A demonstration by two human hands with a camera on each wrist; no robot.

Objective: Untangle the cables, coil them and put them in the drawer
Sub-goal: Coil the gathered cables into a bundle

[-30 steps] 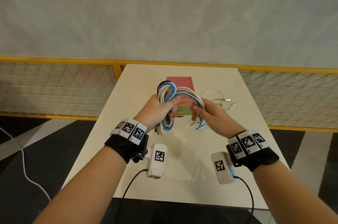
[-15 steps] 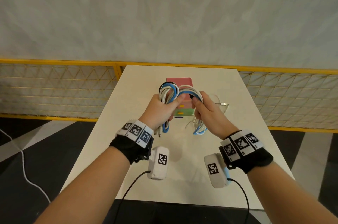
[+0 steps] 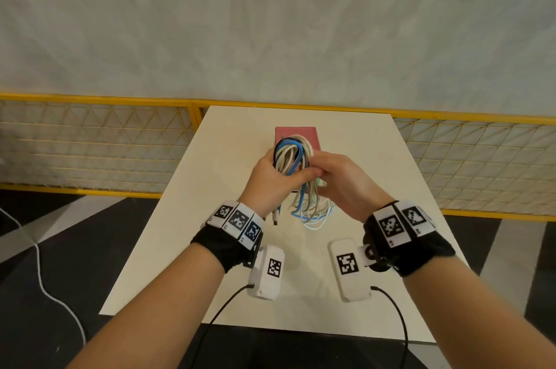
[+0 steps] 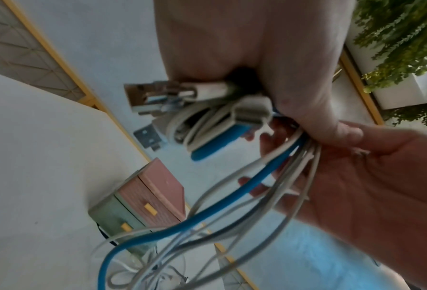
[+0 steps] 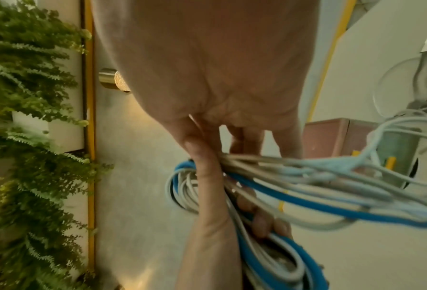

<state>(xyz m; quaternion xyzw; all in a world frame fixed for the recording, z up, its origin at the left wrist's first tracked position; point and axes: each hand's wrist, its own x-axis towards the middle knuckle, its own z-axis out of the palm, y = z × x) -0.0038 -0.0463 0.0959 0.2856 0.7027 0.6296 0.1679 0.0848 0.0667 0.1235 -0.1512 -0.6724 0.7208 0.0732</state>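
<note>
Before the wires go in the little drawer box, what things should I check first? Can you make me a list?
1. Left hand grips the cable bundle: ok.
2. Right hand holds the bundle too: ok.
3. Cables untangled: not ok, white and blue strands look mixed together.
4. Loose ends tucked in: not ok, USB plugs stick out and loops dangle.
5. A drawer open in the drawer box: not ok, both fronts look closed.
6. Room inside the drawer: cannot tell.
</note>
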